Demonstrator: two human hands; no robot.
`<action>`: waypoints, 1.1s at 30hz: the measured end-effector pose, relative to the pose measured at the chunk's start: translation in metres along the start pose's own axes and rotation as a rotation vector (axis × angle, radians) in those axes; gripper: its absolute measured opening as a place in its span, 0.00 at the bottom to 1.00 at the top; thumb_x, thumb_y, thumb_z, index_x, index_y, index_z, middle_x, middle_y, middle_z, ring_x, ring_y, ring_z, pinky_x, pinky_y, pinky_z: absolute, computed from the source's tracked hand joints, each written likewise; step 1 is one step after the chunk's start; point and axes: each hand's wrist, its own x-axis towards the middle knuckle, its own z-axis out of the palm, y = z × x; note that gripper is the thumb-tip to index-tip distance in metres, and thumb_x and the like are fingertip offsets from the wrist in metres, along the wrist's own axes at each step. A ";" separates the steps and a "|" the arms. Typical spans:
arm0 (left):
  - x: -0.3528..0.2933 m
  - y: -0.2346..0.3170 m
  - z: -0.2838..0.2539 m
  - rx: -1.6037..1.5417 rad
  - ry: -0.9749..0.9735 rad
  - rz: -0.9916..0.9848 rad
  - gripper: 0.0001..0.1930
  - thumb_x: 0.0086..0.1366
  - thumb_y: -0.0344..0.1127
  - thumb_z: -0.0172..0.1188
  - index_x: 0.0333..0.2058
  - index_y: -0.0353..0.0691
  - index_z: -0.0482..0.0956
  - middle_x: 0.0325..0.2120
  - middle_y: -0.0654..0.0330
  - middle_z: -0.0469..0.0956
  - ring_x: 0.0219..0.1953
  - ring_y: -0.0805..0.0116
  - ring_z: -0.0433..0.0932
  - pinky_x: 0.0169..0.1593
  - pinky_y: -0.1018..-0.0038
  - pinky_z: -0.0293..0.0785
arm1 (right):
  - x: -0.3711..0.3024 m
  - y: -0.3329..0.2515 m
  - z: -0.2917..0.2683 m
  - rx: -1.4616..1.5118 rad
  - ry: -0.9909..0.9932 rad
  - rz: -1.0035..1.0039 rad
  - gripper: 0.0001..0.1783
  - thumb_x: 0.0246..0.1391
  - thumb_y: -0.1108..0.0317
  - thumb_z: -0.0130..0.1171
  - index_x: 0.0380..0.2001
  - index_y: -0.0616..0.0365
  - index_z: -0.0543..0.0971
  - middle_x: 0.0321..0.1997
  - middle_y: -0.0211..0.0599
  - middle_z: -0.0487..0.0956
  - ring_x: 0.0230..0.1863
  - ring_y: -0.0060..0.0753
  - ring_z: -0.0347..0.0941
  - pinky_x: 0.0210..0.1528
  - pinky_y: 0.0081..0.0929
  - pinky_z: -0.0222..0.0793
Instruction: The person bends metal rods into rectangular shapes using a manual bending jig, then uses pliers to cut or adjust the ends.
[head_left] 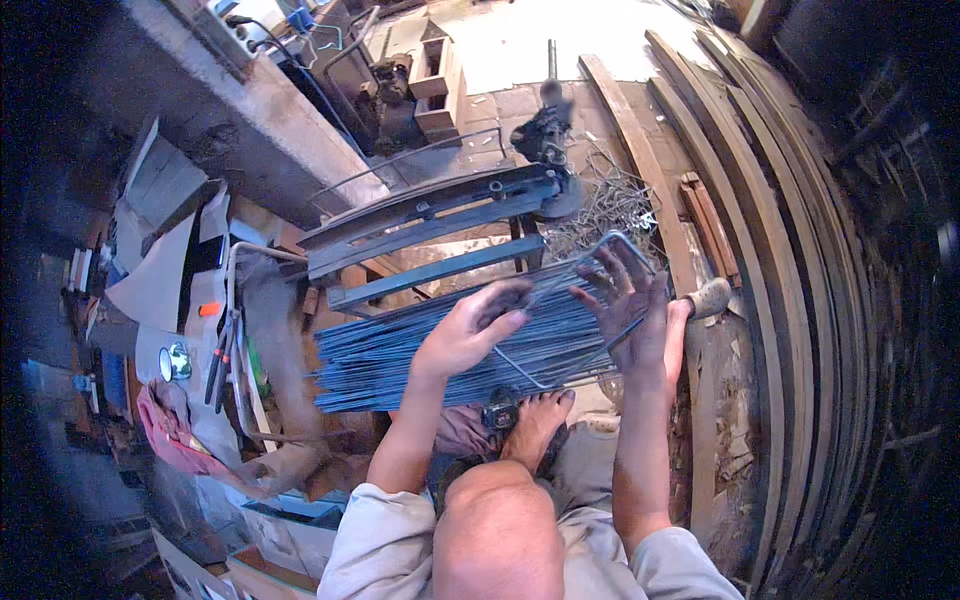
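Note:
A thin steel rod bent into a roughly rectangular frame (520, 371) is held up between my two hands, above a bundle of straight rods. My left hand (474, 330) is curled at the frame's left side, with thumb and fingers bent toward each other. Part of the frame is hidden behind it. My right hand (630, 312) is raised at the opposite side, its dark-smudged fingers loosely bent and apart, with the rod running across the palm. Below lies the thick bundle of straight steel rods (375, 365), extending left past my left forearm.
Beyond the bundle stands a metal bench frame (430, 285) with a dark bending device (548, 150) at its right end. Tangled rod scraps (610, 205) lie beside it. Long wooden planks (745, 190) line the right side. Red-handled cutters (222, 350) and a mug (174, 362) are at left.

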 end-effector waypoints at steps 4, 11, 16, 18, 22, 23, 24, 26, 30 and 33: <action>-0.030 -0.008 0.014 -0.069 -0.006 -0.160 0.15 0.69 0.25 0.51 0.53 0.30 0.74 0.32 0.59 0.79 0.37 0.72 0.78 0.45 0.75 0.75 | -0.026 -0.005 -0.037 -0.114 0.218 -0.076 0.38 0.64 0.36 0.40 0.64 0.54 0.65 0.65 0.49 0.66 0.57 0.45 0.68 0.58 0.42 0.67; 0.006 -0.021 0.021 0.449 -0.325 -0.186 0.12 0.66 0.24 0.51 0.46 0.33 0.79 0.34 0.52 0.81 0.31 0.70 0.81 0.39 0.72 0.77 | -0.133 -0.031 -0.090 -0.729 0.269 0.385 0.20 0.69 0.59 0.47 0.55 0.63 0.69 0.28 0.38 0.80 0.28 0.30 0.79 0.32 0.27 0.78; 0.038 -0.048 0.050 0.391 -0.298 -0.049 0.19 0.66 0.32 0.57 0.55 0.35 0.71 0.43 0.49 0.80 0.44 0.58 0.81 0.43 0.67 0.77 | -0.205 -0.008 -0.122 -0.808 0.494 0.292 0.17 0.68 0.53 0.47 0.40 0.57 0.73 0.25 0.34 0.78 0.26 0.29 0.78 0.29 0.28 0.78; 0.041 -0.050 0.060 0.332 -0.156 -0.018 0.20 0.66 0.34 0.58 0.55 0.35 0.71 0.48 0.49 0.77 0.47 0.58 0.80 0.46 0.66 0.78 | -0.213 -0.025 -0.112 -0.462 0.673 0.252 0.17 0.68 0.51 0.48 0.37 0.55 0.73 0.25 0.33 0.78 0.25 0.29 0.78 0.28 0.31 0.79; 0.032 -0.050 0.066 0.177 -0.053 -0.037 0.21 0.67 0.36 0.59 0.55 0.35 0.71 0.51 0.52 0.75 0.49 0.63 0.77 0.50 0.66 0.77 | -0.190 -0.043 -0.140 -0.285 0.788 -0.012 0.16 0.68 0.51 0.48 0.39 0.53 0.73 0.26 0.32 0.78 0.27 0.32 0.78 0.33 0.36 0.80; 0.025 -0.051 0.067 0.152 -0.044 -0.044 0.20 0.67 0.36 0.58 0.55 0.35 0.71 0.50 0.52 0.75 0.50 0.64 0.76 0.50 0.67 0.77 | -0.173 -0.048 -0.144 -0.294 0.801 -0.049 0.16 0.68 0.52 0.47 0.40 0.53 0.73 0.28 0.32 0.78 0.31 0.33 0.78 0.38 0.37 0.80; 0.018 -0.050 0.068 0.102 -0.064 -0.102 0.20 0.68 0.37 0.58 0.55 0.35 0.71 0.50 0.53 0.75 0.51 0.65 0.75 0.51 0.68 0.75 | -0.151 -0.052 -0.148 -0.301 0.813 -0.087 0.16 0.68 0.52 0.47 0.40 0.54 0.73 0.30 0.33 0.78 0.35 0.35 0.79 0.43 0.37 0.79; 0.006 -0.056 0.072 0.139 -0.067 -0.076 0.20 0.68 0.38 0.57 0.55 0.34 0.72 0.50 0.52 0.75 0.52 0.64 0.74 0.53 0.66 0.74 | -0.093 -0.057 -0.176 -0.298 0.826 -0.176 0.18 0.69 0.52 0.45 0.42 0.56 0.73 0.38 0.37 0.77 0.43 0.36 0.77 0.49 0.37 0.76; -0.020 -0.062 0.071 0.128 -0.102 -0.136 0.20 0.69 0.40 0.56 0.55 0.34 0.72 0.51 0.52 0.76 0.53 0.63 0.75 0.54 0.66 0.73 | 0.016 -0.037 -0.202 -0.336 0.733 -0.116 0.34 0.64 0.42 0.48 0.60 0.60 0.62 0.50 0.46 0.73 0.52 0.45 0.75 0.56 0.41 0.71; -0.024 -0.068 0.077 0.226 -0.170 -0.108 0.21 0.68 0.40 0.56 0.55 0.34 0.71 0.51 0.48 0.76 0.53 0.56 0.76 0.56 0.63 0.72 | 0.019 -0.017 -0.275 -0.925 1.006 -0.046 0.30 0.63 0.48 0.51 0.56 0.63 0.67 0.50 0.50 0.75 0.55 0.51 0.72 0.58 0.44 0.66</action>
